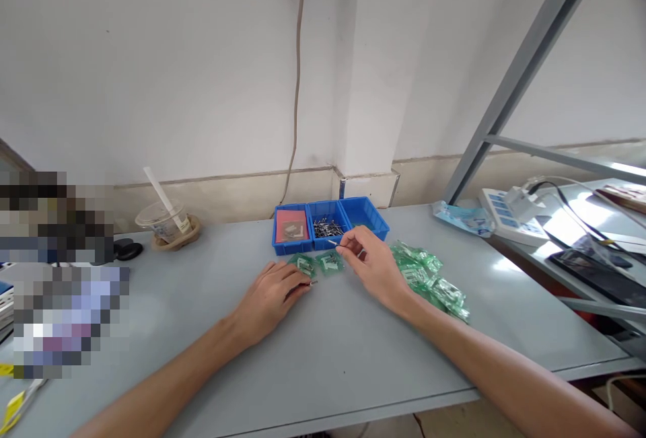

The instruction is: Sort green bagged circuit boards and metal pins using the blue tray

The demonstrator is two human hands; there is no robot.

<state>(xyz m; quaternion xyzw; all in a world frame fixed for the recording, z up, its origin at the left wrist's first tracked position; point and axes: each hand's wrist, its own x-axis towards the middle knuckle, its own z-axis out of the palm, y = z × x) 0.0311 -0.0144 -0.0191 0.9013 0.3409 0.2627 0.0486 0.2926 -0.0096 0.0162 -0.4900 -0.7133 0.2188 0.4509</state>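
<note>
My left hand [277, 293] is closed over the table, its fingertips pinching a small metal screw-like piece [313, 282]. Held between the thumb and fingers of my right hand [367, 258] is a thin, pale pin-like piece [333, 243], pointing left in front of the blue bins. Two small green-tinted plastic bags [330, 262] with parts inside lie between my hands, the left one partly behind my left fingers. A blue bin [324, 244] in the middle contains many small metal pieces that look like screws. Beside my right forearm is a pile of similar green bags [428, 276].
The left blue bin [293, 247] contains a red packet [291, 217]; the right blue bin [372, 208] is partly behind my hand. A plastic cup [164, 219] with a straw stands at left. A power strip [509, 216] and metal frame [505, 81] are at right. A pixelated person sits at left.
</note>
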